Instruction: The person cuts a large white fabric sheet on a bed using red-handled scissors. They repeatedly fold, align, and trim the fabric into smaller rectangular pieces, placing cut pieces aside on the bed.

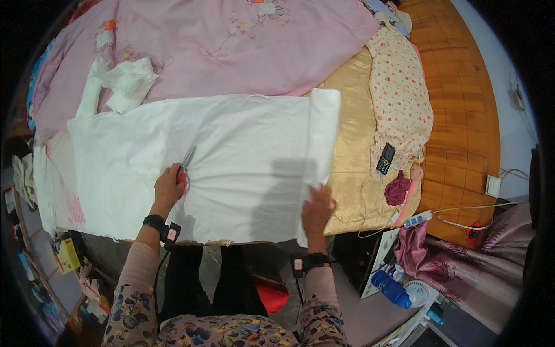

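Note:
White cloth point(243, 130) lies spread over the near side of a bed, with creases fanning out from the scissors. My left hand point(168, 186) rests on it and holds scissors point(187, 162) by their red handles, the blades pointing away to the upper right. At the cloth's right side is a folded or rolled thickness of white fabric point(323, 130). My right hand point(318, 208) is on the near end of that thickness, slightly blurred, its fingers bent over the fabric; how firmly it grips does not show. A crumpled white cloth piece point(130, 82) lies beyond the left end.
A pink embroidered cover point(182, 39) lies across the far side. To the right are a patterned pillow point(399, 82), a keypad phone point(386, 158), a maroon scrunchie point(396, 191), a power strip point(418, 218) with cables, and a wooden headboard point(459, 130).

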Action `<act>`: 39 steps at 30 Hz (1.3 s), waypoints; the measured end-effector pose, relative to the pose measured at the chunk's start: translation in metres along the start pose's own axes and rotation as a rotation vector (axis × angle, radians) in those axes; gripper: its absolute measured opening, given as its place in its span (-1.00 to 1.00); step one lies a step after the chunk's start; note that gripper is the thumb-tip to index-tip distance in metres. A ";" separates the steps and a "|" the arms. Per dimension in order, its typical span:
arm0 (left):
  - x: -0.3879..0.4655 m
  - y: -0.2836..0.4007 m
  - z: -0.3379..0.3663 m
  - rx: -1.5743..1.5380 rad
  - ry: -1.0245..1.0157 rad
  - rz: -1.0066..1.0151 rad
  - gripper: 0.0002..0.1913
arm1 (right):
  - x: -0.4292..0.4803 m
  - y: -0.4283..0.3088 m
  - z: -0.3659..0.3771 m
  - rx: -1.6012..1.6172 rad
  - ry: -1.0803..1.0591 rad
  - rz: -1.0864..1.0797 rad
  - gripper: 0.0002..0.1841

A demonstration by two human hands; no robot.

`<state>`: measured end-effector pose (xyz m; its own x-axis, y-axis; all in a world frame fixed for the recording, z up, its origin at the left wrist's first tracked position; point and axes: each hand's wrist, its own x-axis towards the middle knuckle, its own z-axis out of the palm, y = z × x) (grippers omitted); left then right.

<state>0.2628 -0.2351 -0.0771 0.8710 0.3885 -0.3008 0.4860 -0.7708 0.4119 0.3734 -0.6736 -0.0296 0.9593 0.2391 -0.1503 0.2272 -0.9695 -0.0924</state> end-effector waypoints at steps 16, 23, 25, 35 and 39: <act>0.008 0.004 -0.003 0.021 -0.076 -0.071 -0.61 | 0.012 -0.027 -0.014 -0.037 0.056 -0.011 -0.32; 0.009 -0.001 0.001 -0.003 -0.054 -0.045 -0.60 | 0.021 -0.014 -0.010 -0.155 -0.024 0.122 -0.24; 0.011 -0.002 0.001 -0.006 -0.052 -0.043 -0.59 | 0.026 0.016 -0.022 -0.219 -0.002 0.222 -0.22; 0.011 0.003 -0.002 -0.007 -0.071 -0.096 -0.56 | 0.001 0.082 -0.051 -0.141 0.178 0.330 -0.31; 0.007 0.000 -0.003 0.004 -0.048 -0.059 -0.53 | 0.018 0.076 -0.038 -0.057 0.119 0.281 -0.30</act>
<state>0.2688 -0.2309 -0.0763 0.8361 0.4089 -0.3656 0.5364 -0.7489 0.3891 0.4146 -0.7447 -0.0019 0.9980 -0.0438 -0.0459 -0.0442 -0.9990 -0.0075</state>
